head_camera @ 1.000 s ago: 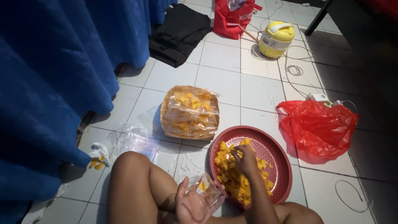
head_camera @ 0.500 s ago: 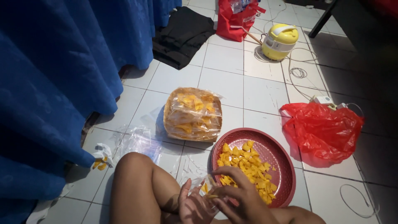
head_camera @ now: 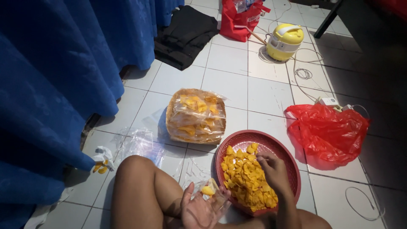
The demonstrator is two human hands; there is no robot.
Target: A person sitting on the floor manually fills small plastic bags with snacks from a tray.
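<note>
I sit on a tiled floor with a bare knee (head_camera: 140,191) raised. My left hand (head_camera: 199,210) holds a small clear plastic bag (head_camera: 210,190) with a yellow chip inside, just left of a round red basket (head_camera: 254,136). The basket holds a heap of yellow chips (head_camera: 243,176). My right hand (head_camera: 273,171) rests inside the basket, its fingers curled down and pinching into the chips at the far side of the heap.
A large clear bag of packed chips (head_camera: 196,116) lies beyond the basket. Empty clear bags (head_camera: 140,144) lie to the left by a blue curtain (head_camera: 55,63). A red plastic bag (head_camera: 328,131), a yellow appliance (head_camera: 286,41), black cloth (head_camera: 186,32) and loose cables (head_camera: 360,203) are around.
My right hand went from the basket to the small bag in my left hand and is now back in the basket on the chips. The view shifted slightly.
</note>
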